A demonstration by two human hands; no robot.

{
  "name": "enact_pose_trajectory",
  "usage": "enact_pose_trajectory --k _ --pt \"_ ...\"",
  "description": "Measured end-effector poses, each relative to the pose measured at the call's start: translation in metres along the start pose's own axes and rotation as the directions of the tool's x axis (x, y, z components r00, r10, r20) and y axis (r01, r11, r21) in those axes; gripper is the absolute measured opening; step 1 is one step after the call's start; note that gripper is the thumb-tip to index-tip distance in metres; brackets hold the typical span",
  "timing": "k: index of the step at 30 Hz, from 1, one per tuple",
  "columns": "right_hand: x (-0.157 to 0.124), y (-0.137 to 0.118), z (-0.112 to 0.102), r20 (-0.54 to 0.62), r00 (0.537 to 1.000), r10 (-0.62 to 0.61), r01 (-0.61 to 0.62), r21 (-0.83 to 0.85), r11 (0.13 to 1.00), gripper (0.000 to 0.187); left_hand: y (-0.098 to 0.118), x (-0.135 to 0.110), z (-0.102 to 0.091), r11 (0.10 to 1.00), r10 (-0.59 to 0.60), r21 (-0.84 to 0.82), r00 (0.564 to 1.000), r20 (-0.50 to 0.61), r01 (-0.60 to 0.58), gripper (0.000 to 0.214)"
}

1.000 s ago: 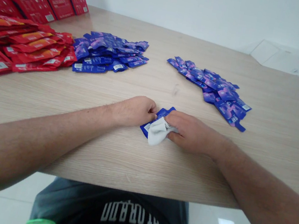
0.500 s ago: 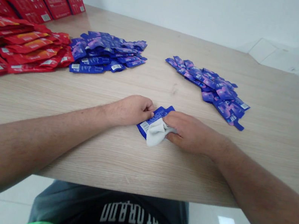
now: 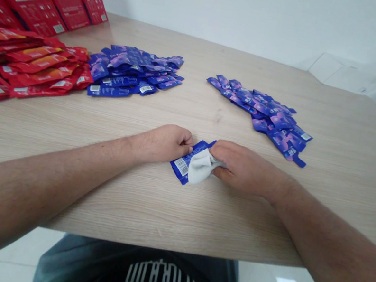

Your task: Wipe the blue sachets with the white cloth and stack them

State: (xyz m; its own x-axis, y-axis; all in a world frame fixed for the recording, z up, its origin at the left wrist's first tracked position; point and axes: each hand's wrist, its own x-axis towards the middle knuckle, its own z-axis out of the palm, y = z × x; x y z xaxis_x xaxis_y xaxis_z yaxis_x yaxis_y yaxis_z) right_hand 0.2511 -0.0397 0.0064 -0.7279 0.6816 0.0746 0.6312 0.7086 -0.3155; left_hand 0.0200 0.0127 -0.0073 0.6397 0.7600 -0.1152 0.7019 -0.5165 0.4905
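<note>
A blue pouch (image 3: 181, 165) with a barcode and small print lies on the table in front of me. Closed at its left edge, my left hand (image 3: 175, 144) pinches the pouch between thumb and fingers. My right hand (image 3: 236, 165) is shut on a white cloth (image 3: 200, 166), bunched up and pressed over the right part of the pouch. The cloth and right fingers hide that side of the pouch.
Red pouches (image 3: 38, 65) are heaped at the left, beside a pile of blue pouches (image 3: 134, 72). More blue-purple pouches (image 3: 268, 113) overlap in a row at the right. Red boxes (image 3: 34, 2) stand at the back left. The table (image 3: 147, 211) ends near my body; a wall (image 3: 248, 16) rises behind.
The cloth and my right hand have shifted slightly right across the pouch, baring more of its barcode. My left hand keeps its grip. The whole view has tilted a little.
</note>
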Motion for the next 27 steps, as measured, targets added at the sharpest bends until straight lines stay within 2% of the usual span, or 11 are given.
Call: enact_pose_trajectory --k 4,6,9,11,14,19,27 --pt "0.001 0.008 -0.003 -0.176 0.984 0.023 -0.044 -0.117 0.992 0.004 0.004 0.000 -0.001 1.000 -0.005 -0.009 1.000 0.018 0.005 0.022" --pt "0.003 0.005 0.002 -0.212 0.977 0.016 -0.056 -0.182 0.982 0.006 0.005 0.000 -0.001 1.000 -0.012 -0.018 1.000 0.028 0.012 0.022" --pt "0.007 -0.008 0.013 -0.202 0.979 -0.020 -0.028 -0.230 0.973 0.011 0.004 0.000 -0.002 0.999 -0.020 -0.031 0.999 0.037 0.022 0.022" --pt "0.009 -0.017 0.019 -0.162 0.984 -0.079 0.040 -0.230 0.972 0.014 0.003 0.000 -0.002 0.999 -0.009 -0.040 0.999 0.050 0.011 0.022" --pt "0.008 -0.016 0.020 -0.128 0.983 -0.134 0.104 -0.216 0.971 0.017 0.001 0.001 -0.001 0.999 0.010 -0.037 0.999 0.049 -0.008 0.022" --pt "0.006 0.009 0.015 -0.202 0.979 -0.011 -0.030 -0.198 0.980 0.013 0.000 0.001 0.001 1.000 -0.002 -0.026 1.000 0.024 0.002 0.021" --pt "0.006 0.010 0.015 -0.192 0.981 -0.020 -0.012 -0.166 0.986 0.012 0.000 0.000 0.001 1.000 0.000 -0.014 1.000 0.014 0.000 0.020"
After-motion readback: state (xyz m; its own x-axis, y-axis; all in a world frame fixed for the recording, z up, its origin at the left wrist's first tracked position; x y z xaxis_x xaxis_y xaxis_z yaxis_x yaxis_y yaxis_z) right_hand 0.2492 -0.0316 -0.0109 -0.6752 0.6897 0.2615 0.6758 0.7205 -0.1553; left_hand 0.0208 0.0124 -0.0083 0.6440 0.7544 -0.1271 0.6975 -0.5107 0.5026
